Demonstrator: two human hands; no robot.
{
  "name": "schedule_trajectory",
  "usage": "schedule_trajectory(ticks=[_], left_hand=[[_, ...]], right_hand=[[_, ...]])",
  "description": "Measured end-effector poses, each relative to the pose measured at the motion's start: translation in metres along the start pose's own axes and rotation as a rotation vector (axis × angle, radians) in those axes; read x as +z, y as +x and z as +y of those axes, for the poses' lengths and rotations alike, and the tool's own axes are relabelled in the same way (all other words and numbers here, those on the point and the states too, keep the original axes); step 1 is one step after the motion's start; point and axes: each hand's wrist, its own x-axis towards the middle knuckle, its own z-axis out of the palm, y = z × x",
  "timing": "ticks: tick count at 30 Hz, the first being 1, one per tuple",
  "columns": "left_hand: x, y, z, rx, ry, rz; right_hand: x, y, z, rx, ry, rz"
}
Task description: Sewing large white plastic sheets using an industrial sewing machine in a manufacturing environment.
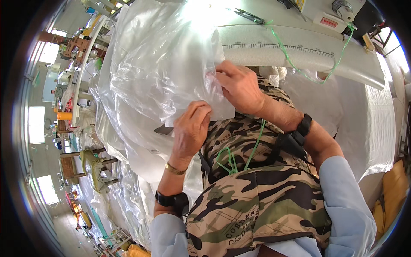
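Fingertips closed, your left hand (pixel 190 130) pinches the near edge of the clear sheet (pixel 154 73), which spreads leftward and away from you. Your right hand (pixel 242 88) pinches its right edge. Farther right, green thread (pixel 324 81) droops off the table (pixel 295 23).

Clear plastic (pixel 141 73) cut off above, white machine (pixel 320 12) likewise, far clutter (pixel 81 213) too small to tell

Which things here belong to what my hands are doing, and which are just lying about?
In hand:
- thin, clear plastic sheeting, held by your left hand and right hand

Probably just lying about:
- slim, dark metal snips on the pale tabletop
- orange cylindrical spool, far left
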Motion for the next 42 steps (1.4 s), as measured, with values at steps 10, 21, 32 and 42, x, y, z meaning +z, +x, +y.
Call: schedule_trajectory(ticks=[10, 21, 32, 42], left_hand=[[0.044, -0.017, -0.020, 0.043, 0.043, 0.116], [0.033, -0.025, -0.008, 0.241, 0.254, 0.148], [0.026, -0.018, 0.012, 0.289, 0.247, 0.175], [0.022, -0.009, 0.021, 0.309, 0.280, 0.142]], right_hand=[[0.018, -0.087, -0.020, 0.983, 1.256, -0.086], [0.000, -0.074, -0.035, 1.017, 1.222, -0.320], [-0.027, -0.060, -0.036, 0.896, 1.203, -0.514], [-0.020, -0.067, -0.031, 1.059, 1.448, -0.464]])
